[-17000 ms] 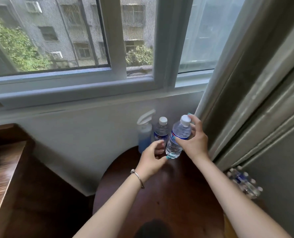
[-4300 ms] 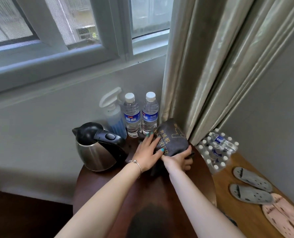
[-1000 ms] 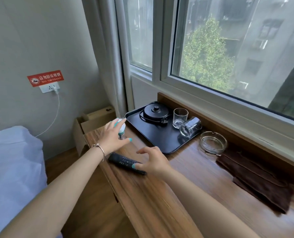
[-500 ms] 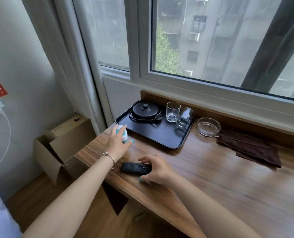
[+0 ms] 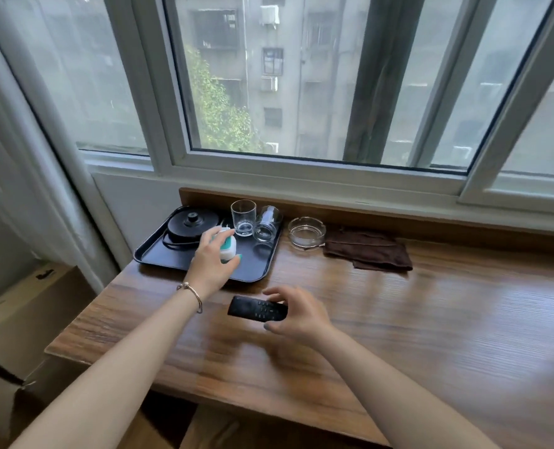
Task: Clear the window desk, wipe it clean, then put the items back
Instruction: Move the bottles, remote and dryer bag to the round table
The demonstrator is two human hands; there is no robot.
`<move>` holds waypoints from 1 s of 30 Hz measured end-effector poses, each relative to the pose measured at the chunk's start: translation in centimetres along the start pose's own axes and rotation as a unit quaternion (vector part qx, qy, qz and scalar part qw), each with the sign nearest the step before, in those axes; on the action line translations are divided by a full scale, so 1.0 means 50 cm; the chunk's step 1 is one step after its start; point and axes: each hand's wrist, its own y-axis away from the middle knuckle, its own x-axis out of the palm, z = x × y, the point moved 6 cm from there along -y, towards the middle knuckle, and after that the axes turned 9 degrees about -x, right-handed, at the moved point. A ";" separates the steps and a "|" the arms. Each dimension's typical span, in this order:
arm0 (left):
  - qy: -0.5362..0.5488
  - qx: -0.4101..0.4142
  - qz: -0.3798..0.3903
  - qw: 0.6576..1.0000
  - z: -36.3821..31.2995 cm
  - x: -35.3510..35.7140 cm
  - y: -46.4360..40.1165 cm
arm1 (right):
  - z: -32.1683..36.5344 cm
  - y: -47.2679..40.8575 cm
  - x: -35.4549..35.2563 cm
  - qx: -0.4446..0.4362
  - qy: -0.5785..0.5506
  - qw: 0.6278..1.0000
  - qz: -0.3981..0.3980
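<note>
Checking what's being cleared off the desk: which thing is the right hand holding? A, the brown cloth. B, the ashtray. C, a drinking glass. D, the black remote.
D: the right hand has its grip around the black remote, low over the desk.

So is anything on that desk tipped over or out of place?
One glass on the tray lies tipped on its side, mouth toward the camera, beside an upright glass. The brown cloth is loosely crumpled near the ashtray. No spills visible.

A single head-worn camera looks forward and down, close over the wooden desk (image 5: 431, 335); it faces the window (image 5: 301, 92).
</note>
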 end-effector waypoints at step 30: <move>0.076 0.234 0.219 0.944 -1.013 0.739 0.364 | -0.641 0.760 -0.681 0.267 0.035 0.935 -0.232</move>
